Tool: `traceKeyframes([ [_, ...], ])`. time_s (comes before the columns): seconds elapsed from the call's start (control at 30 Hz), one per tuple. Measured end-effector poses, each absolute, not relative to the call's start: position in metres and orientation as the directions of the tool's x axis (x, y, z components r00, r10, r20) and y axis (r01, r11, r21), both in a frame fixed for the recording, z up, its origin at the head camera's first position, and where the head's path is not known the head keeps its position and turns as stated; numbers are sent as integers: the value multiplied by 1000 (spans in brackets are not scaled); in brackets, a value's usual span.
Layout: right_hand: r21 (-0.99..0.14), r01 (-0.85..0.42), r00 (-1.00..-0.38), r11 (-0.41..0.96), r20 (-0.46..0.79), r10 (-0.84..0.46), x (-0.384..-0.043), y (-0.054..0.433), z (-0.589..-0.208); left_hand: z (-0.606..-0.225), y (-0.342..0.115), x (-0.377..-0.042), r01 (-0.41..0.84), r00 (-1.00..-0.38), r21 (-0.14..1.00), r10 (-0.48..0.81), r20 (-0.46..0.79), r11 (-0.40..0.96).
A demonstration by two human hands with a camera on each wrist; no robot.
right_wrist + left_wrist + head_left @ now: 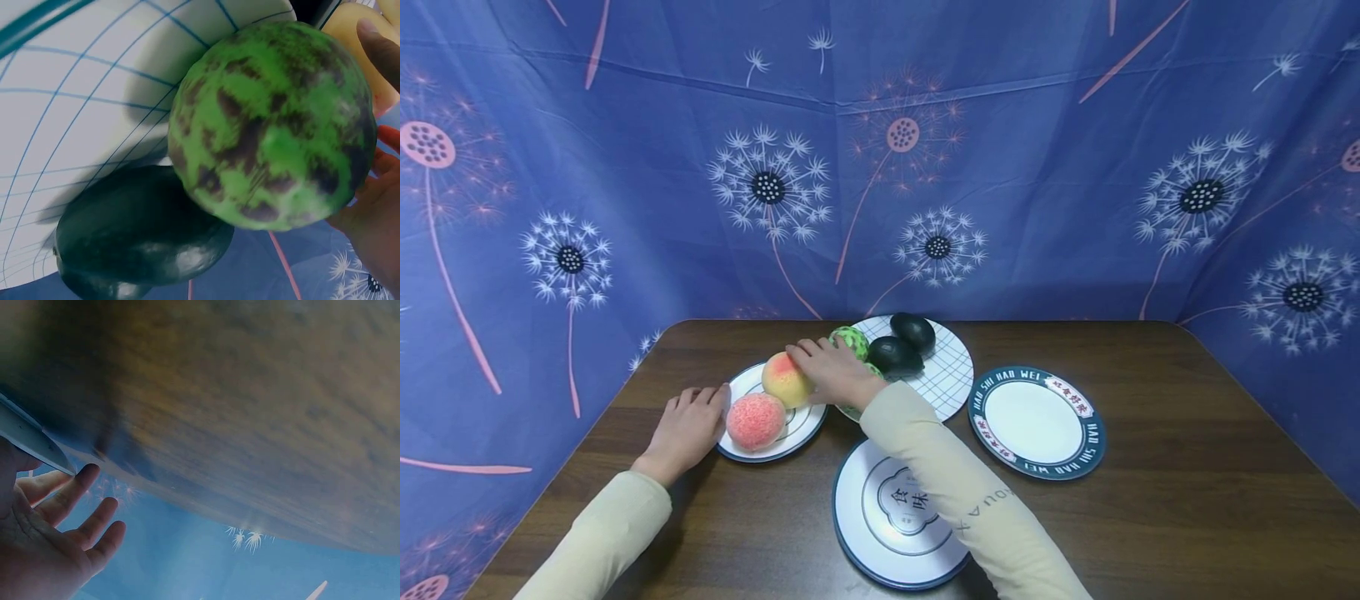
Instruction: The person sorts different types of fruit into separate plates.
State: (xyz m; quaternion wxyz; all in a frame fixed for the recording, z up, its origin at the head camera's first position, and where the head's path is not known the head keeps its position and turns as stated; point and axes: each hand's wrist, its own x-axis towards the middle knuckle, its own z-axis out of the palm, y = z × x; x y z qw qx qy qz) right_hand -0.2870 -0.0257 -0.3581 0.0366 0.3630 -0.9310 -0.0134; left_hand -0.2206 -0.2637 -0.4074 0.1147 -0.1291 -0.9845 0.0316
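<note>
My right hand (838,372) grips a yellow-and-red peach (781,387), its fingers over the top and its thumb on the near side. The peach is at a white plate (797,433) with a blue rim, beside a pink-red peach (756,422). At that plate's left edge, my left hand (687,423) touches the rim with loosely extended fingers. Close by the right wrist is a green ball-shaped fruit with dark blotches (275,125); in the head view a similar green fruit (852,340) is partly covered by the right hand.
A grid-patterned plate (951,375) holds the green fruit and two dark green oval fruits (895,358). Under the right forearm lie stacked white plates (880,517). A dark-rimmed plate with lettering (1033,421) lies at right on the wooden table (1187,467). Behind hangs a blue dandelion cloth (1037,167).
</note>
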Motion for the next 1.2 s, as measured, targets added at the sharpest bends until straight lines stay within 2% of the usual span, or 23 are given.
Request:
traceKeyframes([
  [0.23, 43, -661, -747, 749, 49, -663, -283, -11, -352, -407, -268, -220, 246, -932, -96, 262, 250, 965],
  [0.5, 22, -648, -755, 761, 112, -646, -285, 9, -348, -403, -267, -219, 234, -934, -90, 250, 256, 968],
  [0.7, 19, -659, -739, 752, 166, -653, -286, 27, -343, -399, -266, -220, 219, -930, -90, 236, 280, 971],
  [1.2, 17, -643, -729, 766, 293, -619, -291, 68, -341, -379, -254, -219, 234, -874, -49, 232, 427, 971],
])
